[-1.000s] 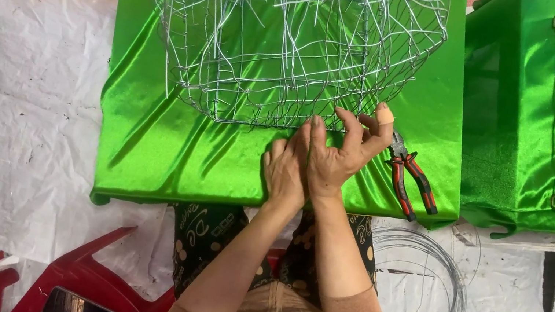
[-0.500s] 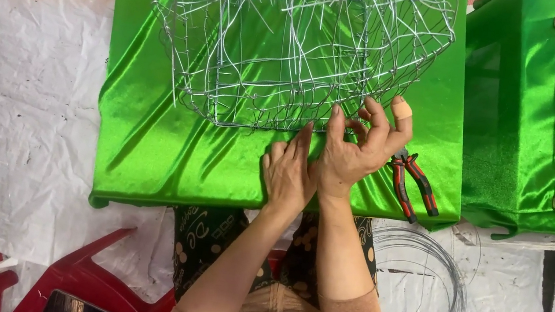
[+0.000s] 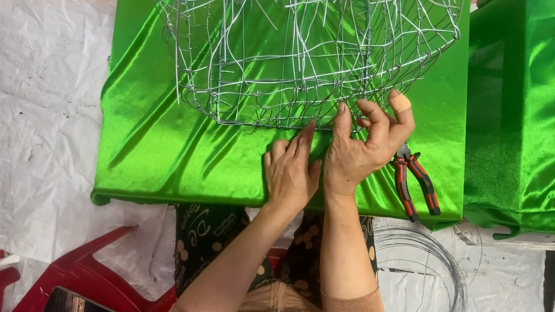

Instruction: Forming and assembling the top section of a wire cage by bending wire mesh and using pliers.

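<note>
Right hand [image 3: 362,149], fingers curled, pinched the near rim of the wire basket [image 3: 296,40]; left hand [image 3: 289,173] lay flat, open, touching that rim; basket sat on green satin cloth [image 3: 159,152]; red-handled pliers [image 3: 416,182] just beside the right hand.

Red-handled pliers [image 3: 415,185], coiled wire [image 3: 442,308], red plastic chair [image 3: 87,278].

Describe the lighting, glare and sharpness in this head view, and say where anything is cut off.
Head view: soft, even daylight with faint shadows; the green satin cloth throws bright sheen along its folds; the wire basket is sharp but cropped at the top edge; left hand and right hand show no motion blur; the pliers are crisp; the wire coil looks thin against the white sheet.
</note>
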